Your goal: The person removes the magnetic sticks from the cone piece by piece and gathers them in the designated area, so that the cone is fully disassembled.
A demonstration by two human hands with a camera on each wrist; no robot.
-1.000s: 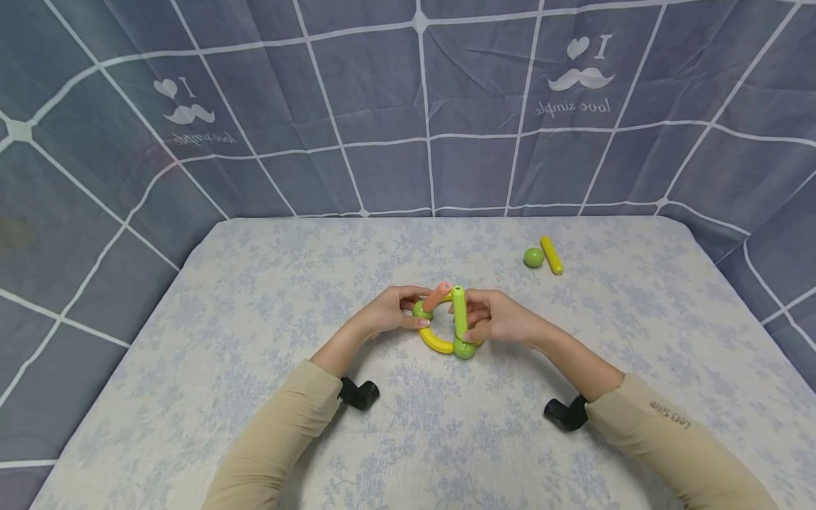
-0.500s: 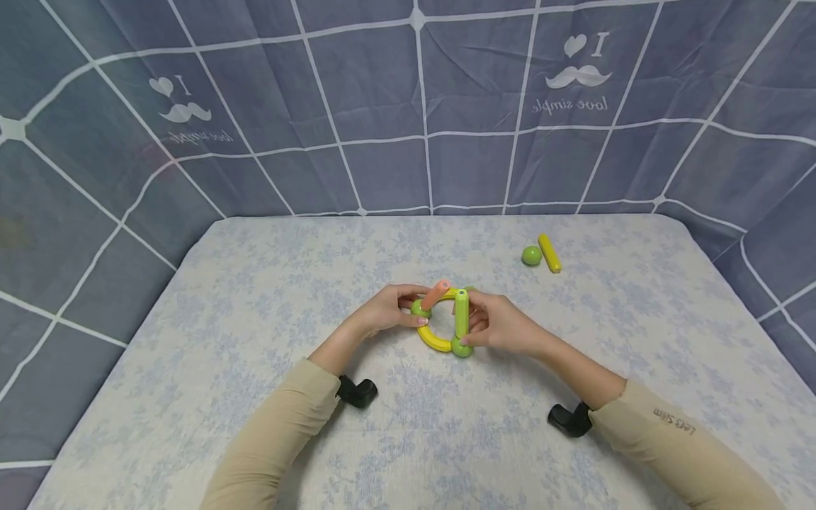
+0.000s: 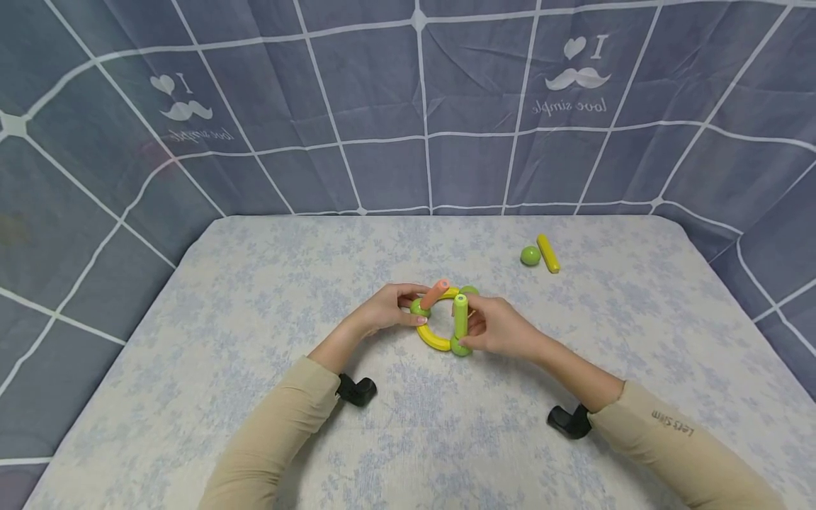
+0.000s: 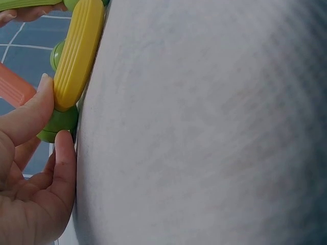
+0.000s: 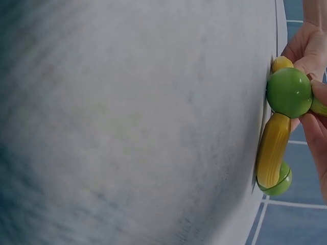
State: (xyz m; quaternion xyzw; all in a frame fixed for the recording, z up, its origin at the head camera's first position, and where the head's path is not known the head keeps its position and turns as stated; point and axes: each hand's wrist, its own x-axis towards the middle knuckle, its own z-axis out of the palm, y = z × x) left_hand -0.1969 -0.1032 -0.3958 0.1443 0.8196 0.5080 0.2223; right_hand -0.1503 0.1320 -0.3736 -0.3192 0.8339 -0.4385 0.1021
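Two hands on one little build, mid-counter (image 3: 255, 297), on the flowery cloth. The left hand (image 3: 385, 312) comes in from about 9 o'clock and pinches the green ball (image 3: 418, 309) at that side of the yellow curved piece (image 3: 433, 341); the left wrist view shows thumb and fingertips curled round that ball (image 4: 59, 122), right where the yellow piece (image 4: 76, 56) ends. An orange stick (image 3: 435, 294) leans up off the same ball toward 1 o'clock.

The right hand (image 3: 500, 327) is at 3 o'clock with its fingers closed round the green stick (image 3: 460, 317). That stick stands nearly upright, long axis straight up off the counter, its foot on the near green ball (image 3: 460, 346) at roughly 6 o'clock of the ring. In the right wrist view that ball (image 5: 289, 93) sits against the fingers, with the yellow curve (image 5: 272, 150) running off it to the other ball.

So both sticks rise from neighbouring balls, tops close together but not touching; the right hand is the one nearer the upright stick.

Way off at 1 o'clock, a loose green ball (image 3: 530, 256) and a short yellow stick (image 3: 549, 253) lie side by side, untouched.
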